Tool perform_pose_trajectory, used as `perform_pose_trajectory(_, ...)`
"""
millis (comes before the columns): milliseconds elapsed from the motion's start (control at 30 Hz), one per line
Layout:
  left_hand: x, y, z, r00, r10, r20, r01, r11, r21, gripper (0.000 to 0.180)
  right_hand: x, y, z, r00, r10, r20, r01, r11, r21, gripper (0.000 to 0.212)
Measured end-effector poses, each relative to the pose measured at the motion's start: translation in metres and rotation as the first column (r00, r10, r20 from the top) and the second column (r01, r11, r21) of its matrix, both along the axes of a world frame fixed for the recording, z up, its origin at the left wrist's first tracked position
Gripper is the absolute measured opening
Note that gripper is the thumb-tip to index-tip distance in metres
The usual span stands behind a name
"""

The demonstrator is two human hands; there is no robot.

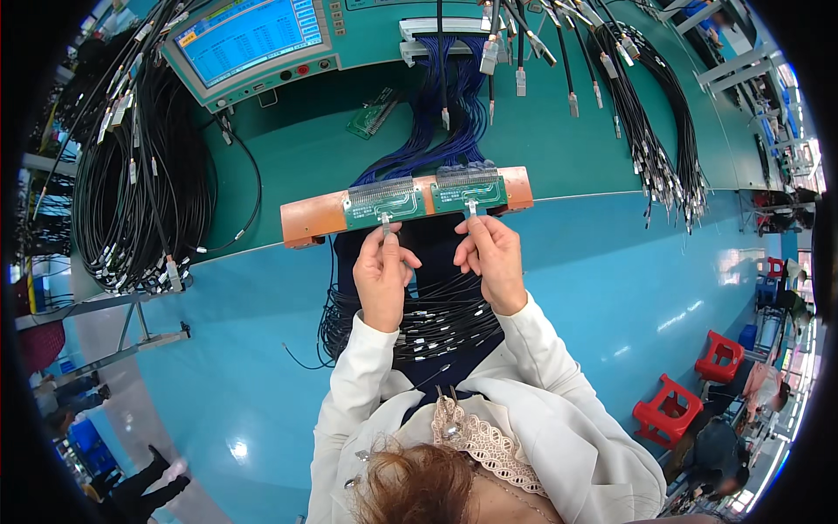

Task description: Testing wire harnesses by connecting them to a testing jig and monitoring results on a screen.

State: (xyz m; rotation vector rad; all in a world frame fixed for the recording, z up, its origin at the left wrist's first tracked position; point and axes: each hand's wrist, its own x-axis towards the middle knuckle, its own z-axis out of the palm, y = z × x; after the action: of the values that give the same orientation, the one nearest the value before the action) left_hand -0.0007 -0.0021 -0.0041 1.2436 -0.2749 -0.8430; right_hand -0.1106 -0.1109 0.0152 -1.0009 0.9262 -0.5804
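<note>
Nearest me, a bundle of black cables (445, 319) with silver ends lies across my lap. Beyond it, my left grip (382, 275) is closed, thumb and fingers pinching the left plug (386, 227); my right grip (495, 262) likewise pinches the right plug (472, 210). Both plugs are at the near edges of the two green boards (469, 196), one per board; whether either is fully seated, I cannot tell. Judgement: the step looks like mating plugs to boards, so best to hold each by its body, line it up with its socket, press straight in and avoid rocking. Orientation: each plug's long axis runs from my fingertips away from me, front end toward its board; the left lies nearly straight ahead, the right leans slightly left at its far end. The boards sit on a copper-coloured block (312, 218), its long axis crosswise, right end a little farther off. Farther, blue wires (454, 140) run back over the green surface (559, 148) toward the tester (249, 44).
</note>
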Motion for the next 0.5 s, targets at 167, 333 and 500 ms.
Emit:
perform_pose_trajectory(167,-0.002,-0.013,0.004,0.998,0.011,0.056,-0.016,0.996,0.086,0.022,-0.002,-0.005,-0.001,0.999,-0.032,0.009,0.032,0.999,0.006,0.024)
perform_pose_trajectory(333,0.005,-0.008,0.008,0.995,0.076,0.061,-0.080,0.994,0.078,0.022,0.009,-0.004,-0.004,0.996,0.042,0.084,-0.045,0.999,0.031,0.027)
perform_pose_trajectory(500,0.003,-0.007,-0.003,0.953,0.073,0.296,-0.105,0.990,0.096,0.024,0.010,0.003,0.010,1.000,-0.011,-0.014,0.010,0.995,-0.096,0.026)
